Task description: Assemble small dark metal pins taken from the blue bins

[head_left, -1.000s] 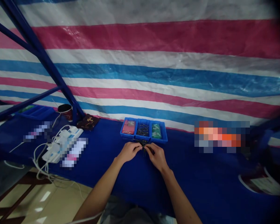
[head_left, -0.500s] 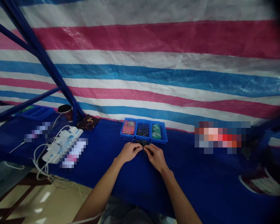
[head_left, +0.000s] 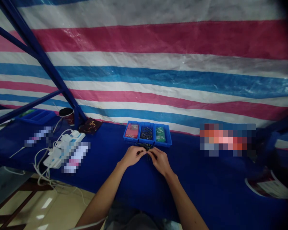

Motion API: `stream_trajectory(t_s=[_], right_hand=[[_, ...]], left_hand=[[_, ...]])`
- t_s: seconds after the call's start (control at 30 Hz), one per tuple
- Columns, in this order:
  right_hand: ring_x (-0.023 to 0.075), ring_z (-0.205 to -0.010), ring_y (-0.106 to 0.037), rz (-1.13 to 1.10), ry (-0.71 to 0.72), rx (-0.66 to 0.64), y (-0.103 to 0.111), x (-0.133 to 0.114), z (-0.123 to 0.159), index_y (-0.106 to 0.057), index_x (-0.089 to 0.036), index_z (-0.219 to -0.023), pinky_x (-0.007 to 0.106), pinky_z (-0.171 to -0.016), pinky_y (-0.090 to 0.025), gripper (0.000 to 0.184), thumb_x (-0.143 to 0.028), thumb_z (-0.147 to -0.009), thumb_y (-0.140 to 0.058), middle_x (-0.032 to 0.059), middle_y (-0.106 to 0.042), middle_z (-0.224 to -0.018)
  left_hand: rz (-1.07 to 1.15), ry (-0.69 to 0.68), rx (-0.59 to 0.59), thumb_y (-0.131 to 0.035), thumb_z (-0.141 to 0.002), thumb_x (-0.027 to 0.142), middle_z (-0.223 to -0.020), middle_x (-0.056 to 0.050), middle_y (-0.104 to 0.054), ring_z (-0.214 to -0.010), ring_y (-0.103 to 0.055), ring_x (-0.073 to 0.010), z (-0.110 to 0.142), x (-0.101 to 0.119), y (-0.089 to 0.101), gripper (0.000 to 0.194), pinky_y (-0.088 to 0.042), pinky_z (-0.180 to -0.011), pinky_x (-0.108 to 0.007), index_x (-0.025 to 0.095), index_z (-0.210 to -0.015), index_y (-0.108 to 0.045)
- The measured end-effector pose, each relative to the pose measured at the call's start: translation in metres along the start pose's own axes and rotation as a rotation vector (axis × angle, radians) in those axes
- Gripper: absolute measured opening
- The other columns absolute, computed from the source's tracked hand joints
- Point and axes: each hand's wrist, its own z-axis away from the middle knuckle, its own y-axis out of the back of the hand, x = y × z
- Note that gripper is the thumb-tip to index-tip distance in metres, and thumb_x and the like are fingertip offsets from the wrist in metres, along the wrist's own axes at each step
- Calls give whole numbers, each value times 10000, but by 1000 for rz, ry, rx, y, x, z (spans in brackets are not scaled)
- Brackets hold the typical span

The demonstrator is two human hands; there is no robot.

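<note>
My left hand [head_left: 133, 156] and my right hand [head_left: 160, 161] meet at the fingertips on a loose bunch of thin dark metal pins [head_left: 145, 146], lying on the blue cloth [head_left: 201, 179]. One pin sticks down between my hands. Just beyond them stands a blue three-compartment tray [head_left: 147, 122]. Its left compartment has a red packet [head_left: 132, 130], its middle compartment has more dark pins [head_left: 147, 133], and its right compartment has a green packet [head_left: 160, 134].
To the left are a white power strip [head_left: 64, 148] with tangled cables, a dark cup [head_left: 67, 116], a dark pouch [head_left: 90, 125] and a second blue tray [head_left: 37, 116]. A blurred object [head_left: 227, 139] sits on the right. A striped tarpaulin [head_left: 144, 76] and blue steel bars [head_left: 43, 64] stand behind.
Both hands stay almost in place over the pins, with only small shifts of the fingers.
</note>
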Motion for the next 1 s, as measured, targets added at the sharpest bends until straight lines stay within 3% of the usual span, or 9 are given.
stream_trajectory(t_s=[0.73, 1.0], right_hand=[[174, -707, -636, -8, -1, -4, 0, 3, 1, -686, -218, -917, 265, -641, -454, 265, -326, -1029, -471, 36, -663, -811], [187, -792, -655, -39, 14, 35, -1, 2, 0, -717, -232, -959, 296, -749, -516, 253, -301, -1020, -482, 55, -668, -898]], left_hand=[[43, 31, 2, -522, -987, 352, -731, -5, -690, -614, -560, -120, 0, 0, 0, 281, -397, -630, -199, 184, -958, -745], [70, 36, -4, -522, -985, 358, -669, 15, -649, -593, -548, -117, 0, 0, 0, 281, -393, -625, -201, 189, -918, -736]])
